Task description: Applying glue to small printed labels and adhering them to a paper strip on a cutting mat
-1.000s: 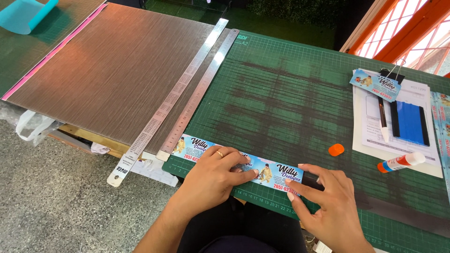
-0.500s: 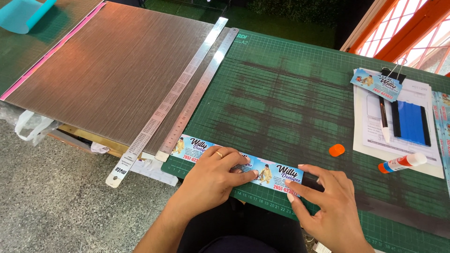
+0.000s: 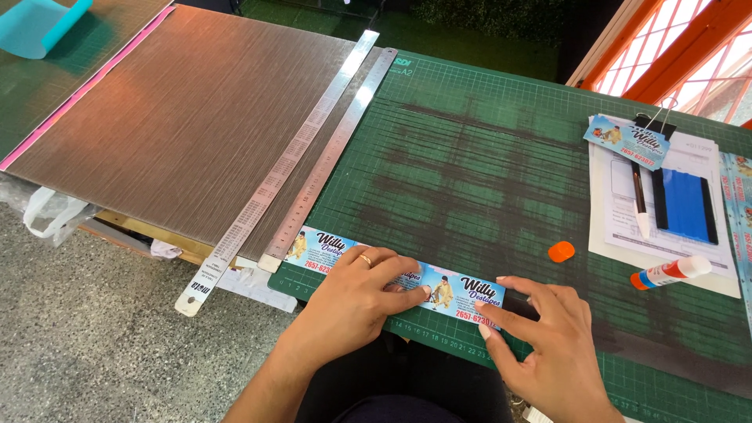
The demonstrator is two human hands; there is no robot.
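Here the left hand (image 3: 352, 301) lies flat with fingers spread, pressing down on the long printed blue-and-white paper strip (image 3: 450, 291), which runs along the near edge of the dark green gridded cutting mat (image 3: 486, 172) on the counter. The right hand (image 3: 548, 345) is open too, its fingertips resting on the strip's right end; neither hand grips anything. The strip's left end sticks out past the left hand, just beside the near tips of two long steel rulers (image 3: 313, 157) that lie side by side along the mat's left edge, slanting away from the hands. Beyond the rulers, left of the left hand, lies a large brushed brown metal-look sheet (image 3: 172, 117) whose near corner overhangs the counter edge. Ahead of both hands the mat is bare and scuffed, a broad open stretch. Just beyond the right hand sits a small orange cap (image 3: 561, 251), and farther right a white glue stick with an orange end (image 3: 670, 272) lies at the edge of white paper sheets (image 3: 674, 235) carrying a blue squeegee (image 3: 686, 205).
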